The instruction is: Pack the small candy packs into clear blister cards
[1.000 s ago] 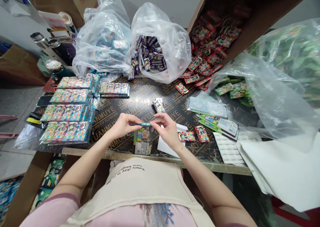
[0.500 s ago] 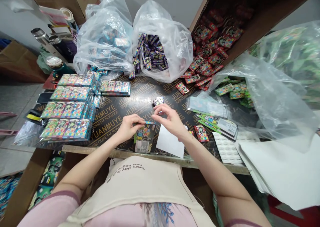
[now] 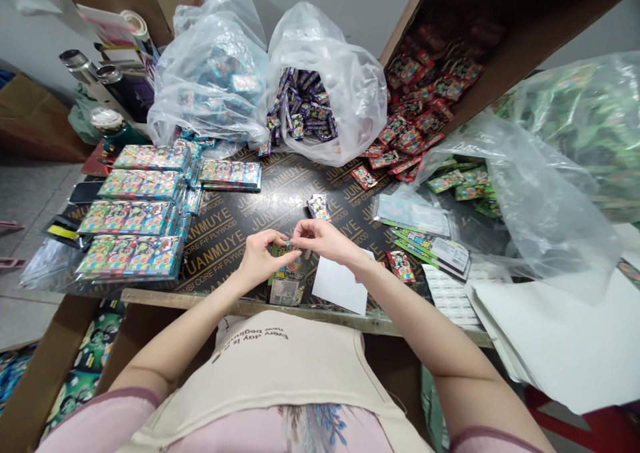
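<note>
Two hands here, left hand (image 3: 263, 258) and right hand (image 3: 320, 237) curled close, their grip impossible to tell, and the flat, black, plastic-looking packet (image 3: 285, 292) just beneath looks light, bendy, best edge-pinched!

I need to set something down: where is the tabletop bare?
Between the stacked packs and the left hand; also left of the loose packet beyond the right hand. Right side is crowded: printed sleeves, white sheets, plastic bag.

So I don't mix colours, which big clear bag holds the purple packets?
The middle bag, with purple packets showing in its opening; the left bag shows blue inside, and the right bag shows green.
</note>
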Demonstrator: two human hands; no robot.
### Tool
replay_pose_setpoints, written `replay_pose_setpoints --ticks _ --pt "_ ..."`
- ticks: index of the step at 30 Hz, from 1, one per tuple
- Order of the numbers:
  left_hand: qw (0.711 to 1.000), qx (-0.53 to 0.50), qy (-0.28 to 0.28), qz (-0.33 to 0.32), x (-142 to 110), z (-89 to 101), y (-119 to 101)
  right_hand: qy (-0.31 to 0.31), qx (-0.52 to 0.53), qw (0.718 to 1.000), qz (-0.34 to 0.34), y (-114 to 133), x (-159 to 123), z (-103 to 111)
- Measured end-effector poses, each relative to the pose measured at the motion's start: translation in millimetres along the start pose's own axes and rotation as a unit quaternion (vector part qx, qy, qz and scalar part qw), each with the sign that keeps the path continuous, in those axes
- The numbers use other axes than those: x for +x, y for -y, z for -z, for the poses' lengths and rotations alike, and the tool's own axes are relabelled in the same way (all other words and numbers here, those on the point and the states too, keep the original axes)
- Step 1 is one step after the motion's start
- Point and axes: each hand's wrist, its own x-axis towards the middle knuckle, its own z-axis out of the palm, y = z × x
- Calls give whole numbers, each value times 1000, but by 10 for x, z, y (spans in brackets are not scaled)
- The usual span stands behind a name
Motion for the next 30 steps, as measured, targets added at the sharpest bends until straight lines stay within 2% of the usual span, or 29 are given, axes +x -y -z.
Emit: replay_pose_setpoints --ticks 4,7,10,12,14,16,18,20,23,26,28,30 --pt "999 4 -29 15 -18 -73 23 -18 34 999 -6 -75 19 -68" --pt "994 -58 -31 84 -97 -124 106 -98 122 988 -4 -177 6 -174" --pt "965 -192 27 177 -188 -118 191 -171 204 964 -9 -304 -22 -213" --pt "954 -220 67 191 -182 -40 196 -220 228 948 5 -388 -32 -153" --pt "976 -160 42 145 -75 98 165 -286 218 933 28 -457 -35 -41" --pt "997 -48 -30 50 135 254 159 -340 181 922 43 -508 -39 79" --pt "993 73 -82 -47 409 373 249 -363 137 920 58 -553 -49 162" --pt "975 187 -78 -90 681 423 448 -360 93 925 78 -611 -66 197" --pt "942 335 0 -24 948 394 836 -335 8 938 94 -747 -107 200" --pt "896 431 97 41 989 337 1117 -326 -90 936 99 -910 -173 209" --pt "875 466 121 56 957 334 1203 -331 -140 928 102 -1001 -214 245" --pt "862 489 119 57 974 387 1247 -338 -176 919 99 -1075 -229 336"
